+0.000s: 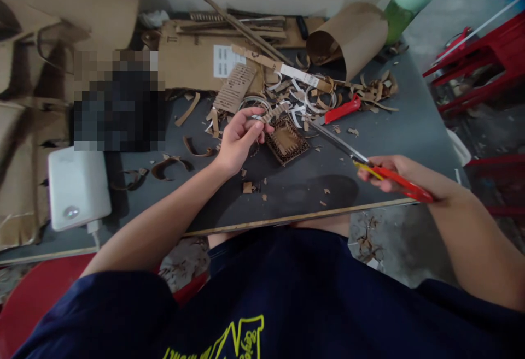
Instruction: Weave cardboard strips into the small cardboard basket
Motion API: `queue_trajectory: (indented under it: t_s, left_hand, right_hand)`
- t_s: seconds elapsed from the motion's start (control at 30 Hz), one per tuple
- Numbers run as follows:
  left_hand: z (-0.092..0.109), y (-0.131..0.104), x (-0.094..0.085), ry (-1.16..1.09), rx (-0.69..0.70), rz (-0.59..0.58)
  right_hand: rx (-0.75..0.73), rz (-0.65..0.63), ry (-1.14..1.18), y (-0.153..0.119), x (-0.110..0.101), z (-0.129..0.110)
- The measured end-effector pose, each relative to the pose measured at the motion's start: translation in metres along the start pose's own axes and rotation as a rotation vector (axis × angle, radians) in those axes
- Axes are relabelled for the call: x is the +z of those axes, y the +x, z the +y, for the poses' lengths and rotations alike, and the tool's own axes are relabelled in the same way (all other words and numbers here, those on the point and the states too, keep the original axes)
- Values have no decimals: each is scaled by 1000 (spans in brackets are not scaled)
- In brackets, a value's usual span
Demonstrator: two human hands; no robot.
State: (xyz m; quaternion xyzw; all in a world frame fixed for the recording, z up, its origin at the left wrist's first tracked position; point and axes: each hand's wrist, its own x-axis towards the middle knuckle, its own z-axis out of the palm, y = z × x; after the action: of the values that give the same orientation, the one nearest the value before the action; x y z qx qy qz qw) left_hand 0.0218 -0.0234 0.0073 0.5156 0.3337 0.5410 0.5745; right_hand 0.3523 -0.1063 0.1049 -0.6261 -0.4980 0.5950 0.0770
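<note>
My left hand (pixel 243 139) pinches a short strip of corrugated cardboard (pixel 275 113) between thumb and fingers. Below that strip sits a small square tray of corrugated cardboard (pixel 301 150), its edges showing open flutes. On the right, my right hand (pixel 388 172) is wrapped round the red and yellow handles of a pair of scissors (pixel 404 183). Their long metal blades point up and left, with the tips near the strip's right end; whether the blades are apart is hard to tell. A red-handled cutter (pixel 340 111) lies just behind the blades.
Curled cardboard scraps (pixel 315 94) cover the table's middle. Behind are a flat cardboard sheet (pixel 184 56), a ridged piece (pixel 234 87), a brown cardboard tube (pixel 353 36) and a green bottle (pixel 414 4). A white power bank (pixel 77 187) with a cable stands at left.
</note>
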Motion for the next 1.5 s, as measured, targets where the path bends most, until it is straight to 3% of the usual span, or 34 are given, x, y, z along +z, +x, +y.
queue_trajectory:
  t_s: [0.1, 0.17, 0.33, 0.73, 0.97, 1.23, 1.5]
  left_hand:
    - [1, -3, 2, 9, 10, 8]
    - [1, -5, 4, 9, 31, 20]
    - [-2, -2, 4, -3, 56, 22]
    - [2, -7, 7, 25, -54, -92]
    - [-11, 3, -8, 186, 103, 10]
    - [-26, 8, -21, 472, 337, 36]
    - [-25, 5, -18, 553, 374, 37]
  right_hand:
    - [-180, -286, 126, 2, 13, 6]
    - [-298, -360, 139, 3, 23, 8]
    - [-423, -163, -23, 7, 44, -1]
    - [-321, 46, -287, 9, 57, -17]
    - [-68, 321, -665, 17, 36, -17]
    - [211, 502, -934, 12, 13, -9]
    - [231, 556, -941, 13, -2, 0]
